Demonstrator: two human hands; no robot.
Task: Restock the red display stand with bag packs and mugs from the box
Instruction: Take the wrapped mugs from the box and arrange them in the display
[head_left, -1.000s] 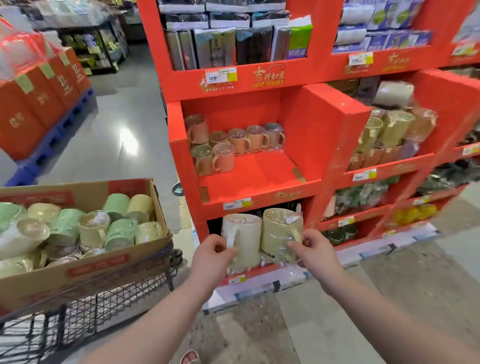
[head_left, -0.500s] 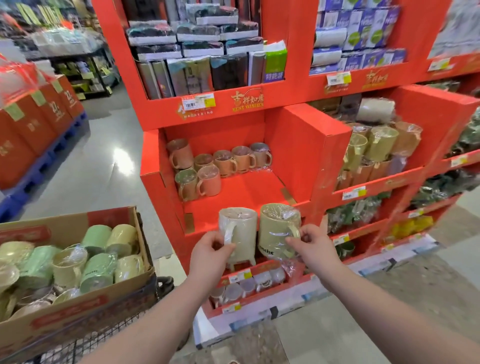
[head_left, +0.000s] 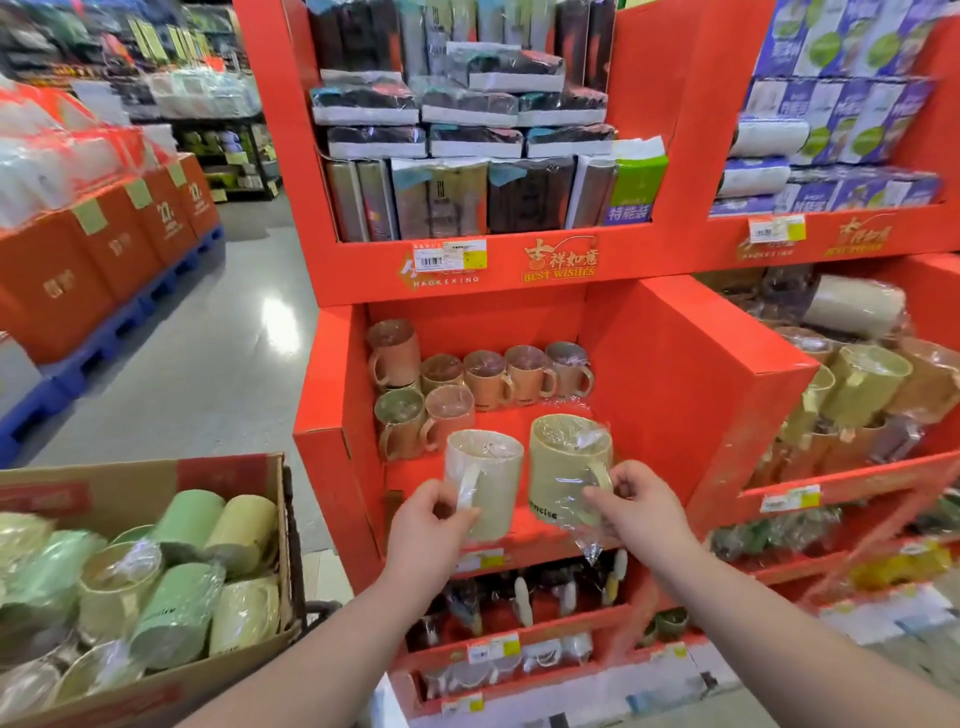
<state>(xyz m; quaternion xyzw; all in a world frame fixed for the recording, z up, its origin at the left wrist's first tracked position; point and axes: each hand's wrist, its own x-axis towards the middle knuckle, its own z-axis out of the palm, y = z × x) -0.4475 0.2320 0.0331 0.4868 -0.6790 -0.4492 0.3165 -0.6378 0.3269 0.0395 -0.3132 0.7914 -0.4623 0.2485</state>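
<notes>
Both held mugs had been carried up and forward since the earlier frames. They went from the level of the lower tier to the front of the open shelf.

The red display stand (head_left: 675, 395) filled the view beyond the fingers. A cardboard box (head_left: 228, 483) sat well off to the outer side of the left fingers and lower than them. It held wrapped green and yellow boxed mugs (head_left: 182, 603), some lying down and some upright. Bag packs (head_left: 457, 197) were stacked on the tier high above the fingers. Seven brown and pink shelf mugs (head_left: 488, 374) stood in two rows at the back left of the open shelf, just beyond and above the fingertips. All seven were upright and wrapped in film.

The cream mug (head_left: 491, 483) and the yellow-green mug (head_left: 563, 467) were held upright, just beside each other, over the front of that shelf. Whether they touched could not be determined. Loose film hung below the yellow-green mug.

The left hand (head_left: 426, 525) had its fingers curled, with the thumb and forefinger pinching the handle of the cream mug. The right hand (head_left: 639, 512) had its fingers bent, pinching the handle of the yellow-green mug through the film. Each mug stood directly ahead of the fingers holding it, between the two hands.
</notes>
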